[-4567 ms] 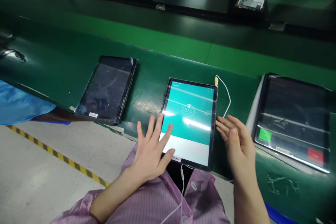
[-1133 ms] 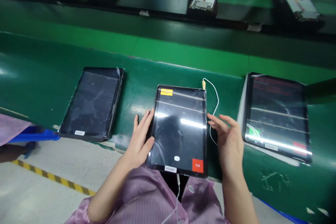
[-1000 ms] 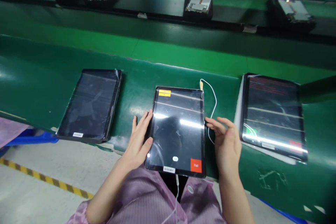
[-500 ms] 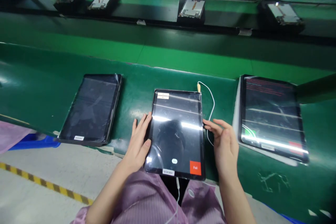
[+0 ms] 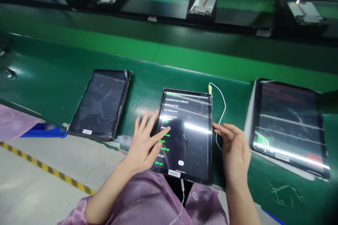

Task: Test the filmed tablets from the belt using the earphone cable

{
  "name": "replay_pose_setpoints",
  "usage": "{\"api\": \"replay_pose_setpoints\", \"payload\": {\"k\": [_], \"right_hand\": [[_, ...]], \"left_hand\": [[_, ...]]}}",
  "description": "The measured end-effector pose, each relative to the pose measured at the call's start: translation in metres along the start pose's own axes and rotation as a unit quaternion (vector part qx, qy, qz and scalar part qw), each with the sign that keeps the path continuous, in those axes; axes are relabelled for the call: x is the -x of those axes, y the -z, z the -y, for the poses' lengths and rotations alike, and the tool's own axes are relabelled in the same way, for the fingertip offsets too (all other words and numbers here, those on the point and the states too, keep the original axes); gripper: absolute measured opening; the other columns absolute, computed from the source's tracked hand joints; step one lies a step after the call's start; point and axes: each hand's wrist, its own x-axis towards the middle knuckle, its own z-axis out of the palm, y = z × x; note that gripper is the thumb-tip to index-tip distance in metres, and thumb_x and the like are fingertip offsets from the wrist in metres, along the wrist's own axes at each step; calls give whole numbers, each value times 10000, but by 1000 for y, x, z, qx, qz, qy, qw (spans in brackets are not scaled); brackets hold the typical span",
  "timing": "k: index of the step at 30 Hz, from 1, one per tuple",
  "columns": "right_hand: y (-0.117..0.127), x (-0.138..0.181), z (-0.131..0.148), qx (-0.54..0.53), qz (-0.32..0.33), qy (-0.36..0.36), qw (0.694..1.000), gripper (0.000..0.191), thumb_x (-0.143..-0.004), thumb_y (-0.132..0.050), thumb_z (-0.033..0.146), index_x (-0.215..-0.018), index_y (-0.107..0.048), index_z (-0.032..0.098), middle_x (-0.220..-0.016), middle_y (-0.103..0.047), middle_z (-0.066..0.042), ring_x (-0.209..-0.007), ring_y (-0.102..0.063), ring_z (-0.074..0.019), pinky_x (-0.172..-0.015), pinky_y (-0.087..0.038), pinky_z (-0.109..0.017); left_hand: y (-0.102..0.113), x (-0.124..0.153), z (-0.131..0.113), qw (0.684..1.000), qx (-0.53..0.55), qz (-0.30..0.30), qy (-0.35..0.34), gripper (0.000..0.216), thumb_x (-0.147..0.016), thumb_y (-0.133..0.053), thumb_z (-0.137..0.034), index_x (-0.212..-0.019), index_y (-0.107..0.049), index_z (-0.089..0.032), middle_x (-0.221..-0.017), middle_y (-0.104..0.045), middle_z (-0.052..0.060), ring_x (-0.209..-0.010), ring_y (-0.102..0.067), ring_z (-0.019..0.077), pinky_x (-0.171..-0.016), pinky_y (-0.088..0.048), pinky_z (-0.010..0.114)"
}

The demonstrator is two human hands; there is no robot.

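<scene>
A tablet [image 5: 195,140] lies in front of me near the bench's front edge, its screen lit with a list of tests in white and green text. Over its left side spreads my left hand [image 5: 145,140], open, with the index fingertip on or just above the list. My right hand [image 5: 235,151] is at the tablet's right edge, fingers loosely extended, fingertips touching or close to that edge. A white cable with a yellow plug [image 5: 210,88] meets the top right corner. Another white cable [image 5: 182,186] runs from the bottom edge toward my lap.
To the left a dark-screened tablet [image 5: 101,102] lies on the green bench [image 5: 142,77]. On the right, another tablet [image 5: 290,126] rests on a white sheet or pad. Behind, a conveyor line [image 5: 158,7] carries circuit assemblies in black holders. A blue bin [image 5: 44,130] shows at lower left.
The screen has gone from a dark page with a red Fail button to the test list. My left index finger has moved from the tablet's side onto its screen. The view has shifted slightly.
</scene>
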Motion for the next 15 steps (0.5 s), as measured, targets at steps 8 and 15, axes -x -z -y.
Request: {"api": "replay_pose_setpoints", "payload": {"k": [8, 15], "right_hand": [[0, 1, -1, -12, 3, 9, 1000, 386, -980, -504, 542, -1042, -643, 187, -992, -743, -88, -872, -665, -200, -826, -467, -365], [2, 0, -2, 30, 3, 16, 999, 398, -996, -447, 534, -1064, -630, 187, -1007, -723, -108, -908, -656, -224, -842, -476, -398]], "left_hand": [[-5, -22, 4, 998, 10, -49, 23, 451, -1053, -274, -390, -1473, -424, -322, -1662, -93, 56, -1520, -53, 359, -1145, -97, 718], [-5, -28, 9, 995, 29, -33, 95, 512, -1051, -229, -471, -1533, -308, -320, -1662, -78, 64, -1520, -29, 356, -1161, -93, 691]]}}
